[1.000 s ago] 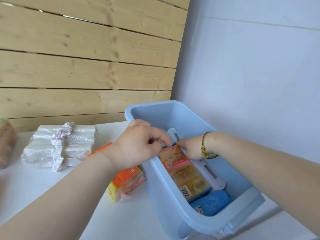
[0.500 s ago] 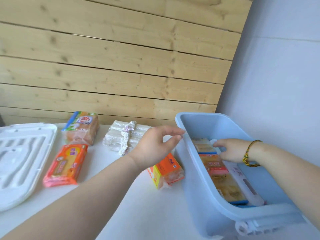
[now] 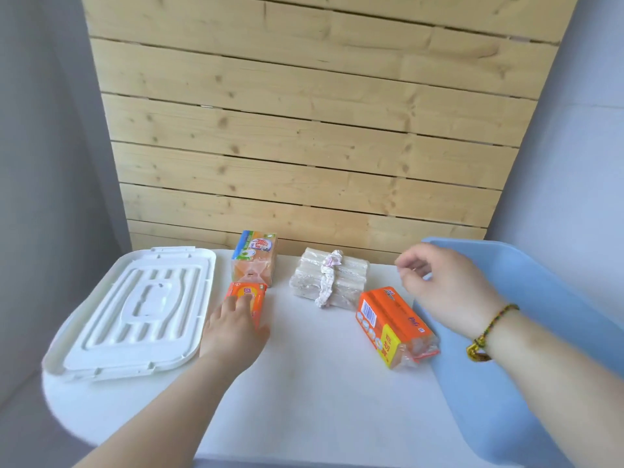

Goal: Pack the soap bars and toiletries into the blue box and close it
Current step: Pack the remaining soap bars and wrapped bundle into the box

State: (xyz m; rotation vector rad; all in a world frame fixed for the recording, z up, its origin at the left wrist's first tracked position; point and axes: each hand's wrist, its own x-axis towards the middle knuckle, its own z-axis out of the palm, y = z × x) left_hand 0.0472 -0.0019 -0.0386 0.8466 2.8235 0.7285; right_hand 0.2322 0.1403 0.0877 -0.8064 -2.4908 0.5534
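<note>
Honestly, four soap packs still out; left hand (image 3: pixel 236 327) open on one (image 3: pixel 248 298), right hand (image 3: pixel 442 288) loosely curled, empty.

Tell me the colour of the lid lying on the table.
White lid, seen in the head view.

My left hand (image 3: pixel 233 329) lies flat on an orange soap pack (image 3: pixel 248 298), fingers (image 3: pixel 241 304) touching its top. My right hand (image 3: pixel 445 292) hangs loosely curled and empty beside the blue box (image 3: pixel 506 366), another orange pack (image 3: pixel 393 325) just below its fingertips.
</note>
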